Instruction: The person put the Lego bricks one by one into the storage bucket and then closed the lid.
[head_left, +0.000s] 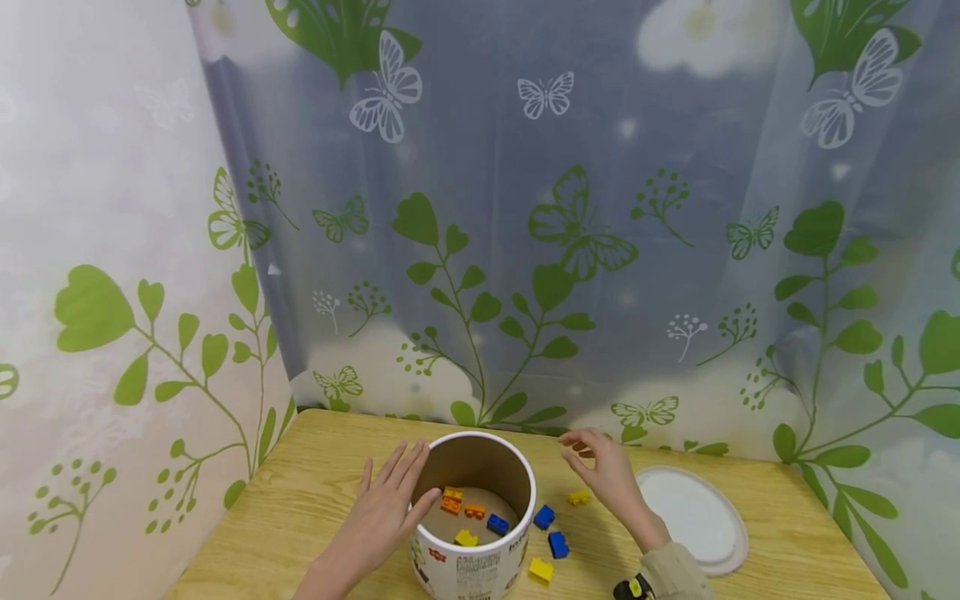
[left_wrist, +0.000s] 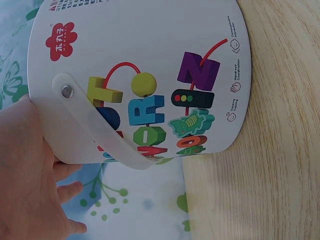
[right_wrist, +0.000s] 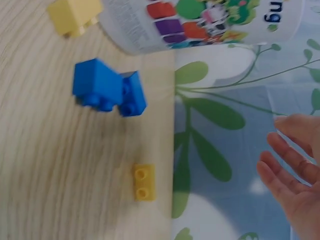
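A white printed bucket stands on the table, with several toy bricks on its floor: orange bricks, a blue brick and a yellow brick. My left hand rests at the bucket's left rim, fingers extended; the left wrist view shows it beside the bucket's pale handle. Right of the bucket my right hand is raised over the table with loosely bent fingers and nothing between them. Below it lie a small yellow brick, two blue bricks and another yellow brick.
A round white lid lies on the wooden table at the right, beside my right forearm. Behind the table's far edge hangs a curtain with leaves and butterflies. A dark band with a yellow part shows near my right sleeve.
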